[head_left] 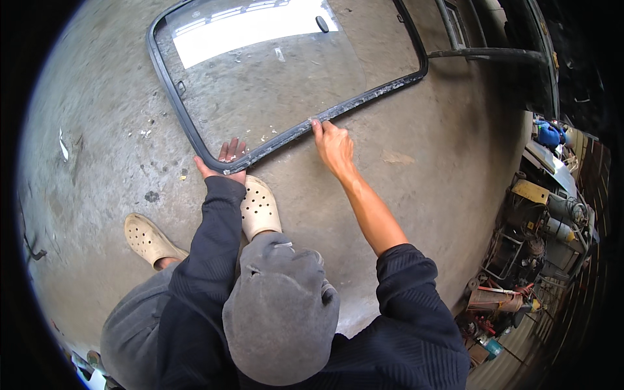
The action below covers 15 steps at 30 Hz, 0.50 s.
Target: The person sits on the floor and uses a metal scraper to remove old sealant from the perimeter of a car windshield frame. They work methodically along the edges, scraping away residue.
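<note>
A framed glass window (286, 138) with rounded corners is held tilted above the floor, its dark frame flecked with pale residue along the near edge. My left hand (224, 162) supports the near left corner from below; its fingers show through the glass, with the thumb outside the frame. Farther right, my right hand (333, 144) is closed at the near edge. Its thumb and forefinger pinch at the frame's rim, and the other fingers curl inward. Whether a small scrap sits in that pinch is too small to tell. A dark oval handle or latch (322, 25) shows on the glass.
Stained concrete floor (97, 162) lies around my beige clogs (260, 201). At the right stands a cluttered heap of machines and tools (533, 227). A dark metal bar (487, 53) juts near the window's far right corner. Pale scraps dot the floor at left.
</note>
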Each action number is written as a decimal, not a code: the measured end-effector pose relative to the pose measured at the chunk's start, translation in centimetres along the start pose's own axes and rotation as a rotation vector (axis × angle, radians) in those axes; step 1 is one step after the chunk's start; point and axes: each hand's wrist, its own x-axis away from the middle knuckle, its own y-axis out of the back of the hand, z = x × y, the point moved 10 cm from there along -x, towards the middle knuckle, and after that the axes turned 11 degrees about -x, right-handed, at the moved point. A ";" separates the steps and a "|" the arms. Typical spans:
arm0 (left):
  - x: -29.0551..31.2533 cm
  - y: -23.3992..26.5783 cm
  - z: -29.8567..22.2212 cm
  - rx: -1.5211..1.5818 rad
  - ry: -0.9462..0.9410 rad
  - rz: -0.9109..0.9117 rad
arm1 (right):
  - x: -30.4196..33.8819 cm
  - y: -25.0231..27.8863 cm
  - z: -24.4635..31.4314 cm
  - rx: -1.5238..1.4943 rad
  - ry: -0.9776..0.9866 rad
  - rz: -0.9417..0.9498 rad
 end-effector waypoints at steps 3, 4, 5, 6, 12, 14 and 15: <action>-0.2 -0.2 0.0 0.002 0.002 0.013 | -1.1 1.1 -0.2 0.007 -0.014 -0.036; -0.3 -0.1 0.2 0.006 0.009 0.005 | -1.0 1.0 -0.2 0.001 -0.018 -0.032; -0.4 0.1 0.4 0.010 0.016 -0.003 | -0.8 0.8 -0.2 -0.006 -0.022 -0.027; -0.4 0.1 0.2 0.007 0.008 0.011 | -0.6 0.7 -0.2 -0.012 -0.025 -0.022; 0.1 -0.4 0.3 0.013 0.013 0.006 | -1.6 1.3 -2.1 -0.090 -0.108 -0.037; 0.5 -0.4 0.3 0.022 0.032 -0.024 | 0.3 -0.6 -0.8 -0.035 -0.043 0.008; 0.5 -0.4 0.2 0.021 0.031 -0.004 | 0.4 -0.9 -0.5 -0.040 -0.038 0.040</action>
